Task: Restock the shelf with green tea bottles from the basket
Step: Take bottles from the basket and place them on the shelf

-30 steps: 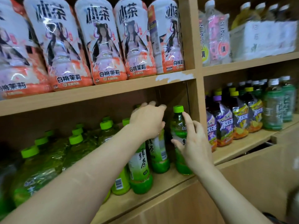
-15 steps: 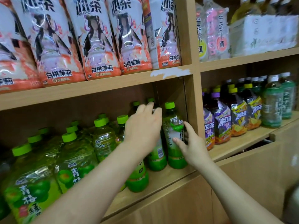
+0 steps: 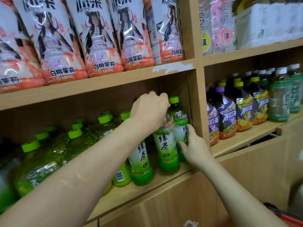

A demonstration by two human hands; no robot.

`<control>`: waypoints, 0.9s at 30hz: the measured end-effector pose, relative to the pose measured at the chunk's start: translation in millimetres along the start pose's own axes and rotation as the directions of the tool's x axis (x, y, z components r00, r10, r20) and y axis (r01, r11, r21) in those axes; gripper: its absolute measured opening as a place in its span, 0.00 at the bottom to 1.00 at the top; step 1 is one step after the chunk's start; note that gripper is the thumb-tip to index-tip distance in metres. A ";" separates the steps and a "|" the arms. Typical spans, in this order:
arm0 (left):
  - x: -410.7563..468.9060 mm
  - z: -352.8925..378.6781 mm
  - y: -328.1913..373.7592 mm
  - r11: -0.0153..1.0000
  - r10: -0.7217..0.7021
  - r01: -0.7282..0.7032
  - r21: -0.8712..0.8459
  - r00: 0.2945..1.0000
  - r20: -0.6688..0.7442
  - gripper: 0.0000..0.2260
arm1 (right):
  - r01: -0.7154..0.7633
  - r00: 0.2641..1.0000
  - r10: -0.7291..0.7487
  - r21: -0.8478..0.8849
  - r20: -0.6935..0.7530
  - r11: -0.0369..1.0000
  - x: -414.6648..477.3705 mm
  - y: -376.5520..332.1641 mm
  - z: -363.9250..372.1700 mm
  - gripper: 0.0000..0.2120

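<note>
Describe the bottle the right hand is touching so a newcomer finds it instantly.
Find the wooden upright that splits the shelving, then look just left of it on the lower shelf. The green tea bottle there is the rightmost one, hard against the divider, with the right hand on its label. Its green cap shows; its neighbour's is under the left hand.

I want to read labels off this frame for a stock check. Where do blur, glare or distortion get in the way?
Head view: green tea bottle label by the right hand is sharp; top-right white pack is motion-smeared; glare streaks the peach tea bottles; wide-angle bends the shelf edge.
</note>
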State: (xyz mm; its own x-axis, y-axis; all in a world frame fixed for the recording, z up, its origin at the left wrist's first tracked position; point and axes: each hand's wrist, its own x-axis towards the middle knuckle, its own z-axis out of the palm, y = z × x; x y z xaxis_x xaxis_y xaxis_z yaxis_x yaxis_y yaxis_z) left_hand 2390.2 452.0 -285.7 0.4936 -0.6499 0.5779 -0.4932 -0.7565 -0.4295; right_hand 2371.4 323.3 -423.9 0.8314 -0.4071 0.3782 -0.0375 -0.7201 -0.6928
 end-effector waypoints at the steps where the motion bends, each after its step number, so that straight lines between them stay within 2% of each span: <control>1: -1.8 -2.9 0.0 1.000 -0.005 0.005 -0.010 0.999 -0.038 0.14 | 0.023 1.000 -0.023 0.011 -0.006 1.000 -2.7 1.0 -5.4 0.31; 2: -3.6 -6.0 0.6 0.999 -0.009 0.006 -0.040 0.997 -0.076 0.14 | 0.053 0.998 -0.051 0.065 -0.037 0.996 -7.2 1.6 -11.8 0.29; 3: -6.3 -9.9 2.3 0.997 -0.011 0.003 -0.077 0.995 -0.103 0.15 | 0.087 0.995 -0.077 0.207 -0.057 0.974 -15.5 0.1 -19.9 0.25; 5: -12.2 -17.2 9.9 0.987 -0.012 -0.016 -0.158 0.984 -0.176 0.15 | 0.153 0.984 -0.178 0.536 -0.005 0.830 -36.9 -7.9 -34.1 0.20; 6: -14.1 -20.7 15.2 0.979 -0.012 -0.031 -0.204 0.978 -0.207 0.15 | 0.159 0.969 -0.242 0.610 0.055 0.776 -46.9 -12.6 -37.9 0.22; 7: -14.9 -22.7 20.5 0.967 -0.019 -0.038 -0.252 0.975 -0.222 0.15 | 0.182 0.955 -0.286 0.603 0.081 0.777 -54.4 -14.4 -37.9 0.27; 9: -14.9 -22.0 29.5 0.905 -0.074 -0.016 -0.425 0.978 -0.194 0.14 | 0.259 0.960 -0.275 0.509 -0.045 0.821 -61.2 -8.1 -33.4 0.32; 10: -14.8 -19.2 32.5 0.799 -0.139 0.029 -0.600 0.981 -0.137 0.13 | 0.273 0.962 -0.239 0.471 -0.132 0.839 -61.6 -3.4 -33.6 0.31; 11: -16.1 -15.7 36.3 0.596 -0.221 0.091 -0.798 0.974 -0.054 0.13 | 0.273 0.959 -0.204 0.458 -0.196 0.846 -60.8 3.0 -34.8 0.31; 12: -18.3 -6.7 40.2 0.356 -0.310 0.156 -0.921 0.950 0.041 0.13 | 0.248 0.962 -0.155 0.471 -0.226 0.846 -60.2 9.9 -36.0 0.31; 13: -21.9 7.0 45.8 0.192 -0.385 0.219 -0.957 0.913 0.132 0.14 | 0.217 0.965 -0.106 0.505 -0.239 0.836 -60.2 16.3 -38.2 0.31; 14: -27.0 23.4 53.1 0.143 -0.436 0.291 -0.946 0.877 0.203 0.16 | 0.178 0.968 -0.052 0.532 -0.244 0.828 -60.1 22.6 -41.2 0.33; 16: -37.2 57.6 70.0 0.146 -0.456 0.476 -0.867 0.810 0.367 0.25 | 0.107 0.973 0.030 0.566 -0.228 0.818 -57.7 33.8 -46.2 0.38; 18: -39.7 86.1 85.6 0.115 -0.455 0.632 -0.766 0.719 0.525 0.35 | 0.082 0.973 0.061 0.579 -0.222 0.811 -55.4 40.1 -48.3 0.39; 19: -36.7 96.9 91.5 0.099 -0.474 0.674 -0.732 0.679 0.561 0.36 | 0.073 0.972 0.071 0.576 -0.224 0.814 -53.6 42.9 -48.3 0.37; 20: -33.2 103.9 93.9 0.090 -0.506 0.695 -0.713 0.649 0.568 0.35 | 0.073 0.972 0.072 0.580 -0.223 0.811 -53.6 43.0 -48.3 0.35; 23: -21.4 121.3 94.9 0.075 -0.589 0.702 -0.708 0.604 0.537 0.23 | 0.057 0.979 0.082 0.637 -0.186 0.769 -50.0 47.9 -43.1 0.30; 27: -7.2 146.2 82.3 -0.047 -0.610 0.644 -0.763 0.586 0.533 0.17 | 0.072 0.979 0.080 0.688 -0.187 0.722 -41.6 47.3 -41.9 0.27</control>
State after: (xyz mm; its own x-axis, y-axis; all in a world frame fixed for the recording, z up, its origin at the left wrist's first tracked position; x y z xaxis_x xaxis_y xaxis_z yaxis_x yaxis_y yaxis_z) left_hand 2450.7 383.7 -426.7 0.9720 0.0415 0.2314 -0.2056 -0.3276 0.9222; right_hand 2311.9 282.6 -446.7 0.7074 -0.5614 0.4295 0.4147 -0.1625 -0.8953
